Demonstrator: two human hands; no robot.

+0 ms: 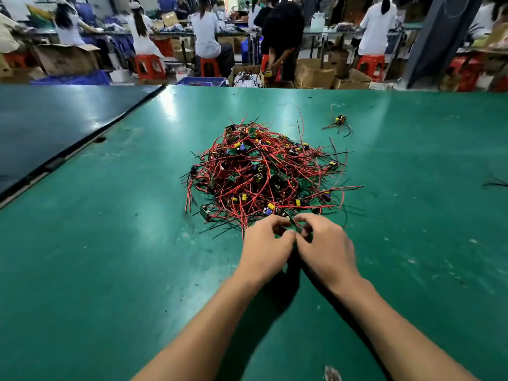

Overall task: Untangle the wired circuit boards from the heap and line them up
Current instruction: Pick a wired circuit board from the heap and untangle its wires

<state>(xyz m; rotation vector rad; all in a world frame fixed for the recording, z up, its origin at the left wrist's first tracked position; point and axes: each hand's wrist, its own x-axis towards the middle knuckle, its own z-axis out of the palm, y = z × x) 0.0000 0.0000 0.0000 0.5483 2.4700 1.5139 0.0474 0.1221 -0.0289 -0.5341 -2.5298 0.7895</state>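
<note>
A heap of small green circuit boards (264, 174) with tangled red and black wires lies in the middle of the green table (110, 243). At the heap's near edge my left hand (265, 247) and my right hand (324, 244) meet, fingers curled, and pinch one small board (290, 220) between their fingertips. Its wires still run into the tangle. One separate wired board (340, 121) lies alone at the far right of the heap.
A dark blue-black panel (55, 127) adjoins the table on the left behind a raised seam. More black wires (496, 182) lie at the right edge. Beyond the far edge, people sit on red stools among cardboard boxes and blue crates.
</note>
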